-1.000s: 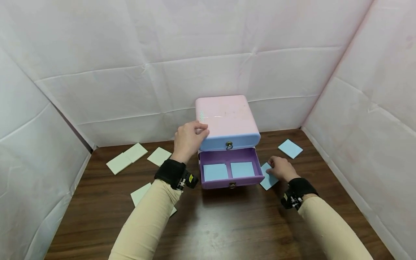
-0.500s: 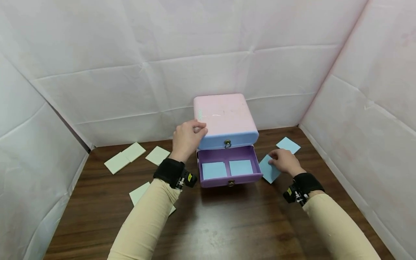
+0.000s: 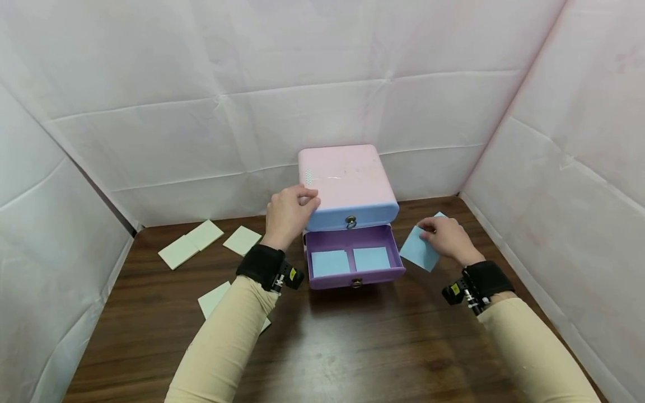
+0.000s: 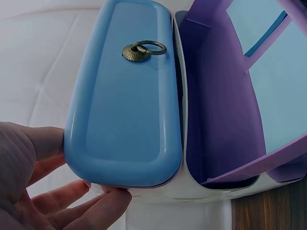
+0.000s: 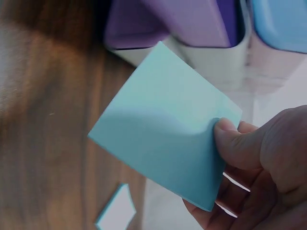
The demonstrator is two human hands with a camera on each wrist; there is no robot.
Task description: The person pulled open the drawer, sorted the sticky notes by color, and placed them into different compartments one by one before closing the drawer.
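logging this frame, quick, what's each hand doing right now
Left hand: grips the left side of the drawer box.
Right hand: pinches a blue note, lifted off the table.

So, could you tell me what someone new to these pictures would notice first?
Probably the small pink drawer chest at the back of the wooden table, its purple lower drawer pulled open with two blue pads inside. The right hand pinches a blue pad lifted beside that drawer, while the left hand holds the chest's left side.
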